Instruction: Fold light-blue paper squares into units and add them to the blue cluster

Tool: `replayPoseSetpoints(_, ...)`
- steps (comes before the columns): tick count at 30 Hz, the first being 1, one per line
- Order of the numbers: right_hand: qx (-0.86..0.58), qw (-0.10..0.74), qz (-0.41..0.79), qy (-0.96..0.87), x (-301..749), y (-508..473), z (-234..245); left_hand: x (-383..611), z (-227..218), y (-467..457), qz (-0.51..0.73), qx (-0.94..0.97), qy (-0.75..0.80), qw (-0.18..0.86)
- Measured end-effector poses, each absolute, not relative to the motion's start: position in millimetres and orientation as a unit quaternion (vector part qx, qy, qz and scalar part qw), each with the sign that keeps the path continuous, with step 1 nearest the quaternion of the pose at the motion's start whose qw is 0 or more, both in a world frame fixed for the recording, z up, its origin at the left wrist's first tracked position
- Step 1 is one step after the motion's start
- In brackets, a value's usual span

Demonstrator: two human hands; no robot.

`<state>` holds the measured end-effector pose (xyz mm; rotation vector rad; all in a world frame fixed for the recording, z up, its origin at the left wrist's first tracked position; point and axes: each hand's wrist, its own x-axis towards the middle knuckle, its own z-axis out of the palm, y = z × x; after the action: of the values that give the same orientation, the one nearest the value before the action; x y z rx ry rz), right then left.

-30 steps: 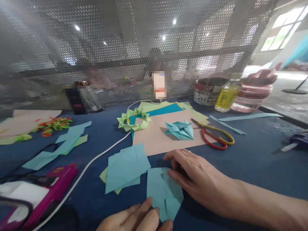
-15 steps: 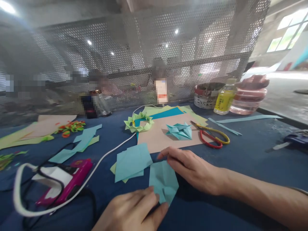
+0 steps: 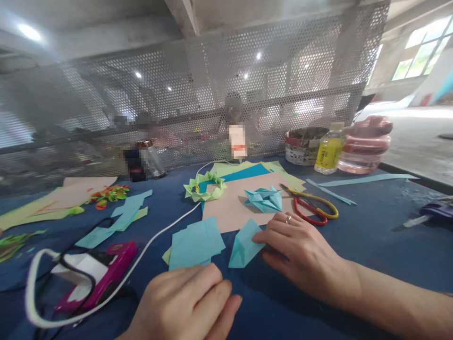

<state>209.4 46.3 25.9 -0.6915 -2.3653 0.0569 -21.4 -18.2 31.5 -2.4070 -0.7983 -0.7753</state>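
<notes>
Spread and flat, the grip of the right hand (image 3: 300,250) touched the right corner of the folded teal paper (image 3: 243,245) with its fingertips (image 3: 260,238). That paper lay on the blue desk (image 3: 371,236), just beside a stack of teal squares (image 3: 196,241). The left hand (image 3: 187,307) was curled, its grip pressed together on nothing visible, just before that stack. Scissors (image 3: 314,208) lay beyond the right hand, beside a tan sheet (image 3: 230,208).

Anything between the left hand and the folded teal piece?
Nothing visible. Only bare blue tabletop separates the left hand from the folded teal piece. The teal sheet stack lies left of it. The right hand touches the piece.
</notes>
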Motion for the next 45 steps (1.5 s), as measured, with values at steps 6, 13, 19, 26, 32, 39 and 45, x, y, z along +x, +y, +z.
replayPoseSetpoints(6,-0.203,0.267,-0.049,-0.941,197.8,28.3,23.5,-20.5,29.2,-3.9,-0.287,-0.876,-0.299,0.247)
replayPoseSetpoints(13,-0.167,0.262,-0.039,-0.95,192.3,24.8,17.1,-20.6,19.8,6.2,-0.282,-0.886,-0.298,0.218)
replayPoseSetpoints(19,-0.16,0.272,-0.009,-0.949,192.2,33.2,-1.5,-17.4,15.3,18.8,-0.29,-0.887,-0.29,0.212)
replayPoseSetpoints(26,-0.159,0.319,-0.015,-0.934,194.5,38.7,-3.2,-24.4,15.1,20.9,-0.287,-0.89,-0.295,0.198)
replayPoseSetpoints(32,-0.311,0.239,0.062,-0.918,199.0,29.1,33.1,-25.9,12.3,18.6,-0.285,-0.895,-0.291,0.182)
replayPoseSetpoints(39,-0.279,0.187,0.133,-0.932,195.8,33.3,23.2,-32.4,8.5,14.4,-0.285,-0.907,-0.281,0.132)
replayPoseSetpoints(45,-0.275,0.176,0.152,-0.933,195.7,31.0,21.8,-32.9,-0.9,15.3,-0.34,-0.909,-0.243,0.014)
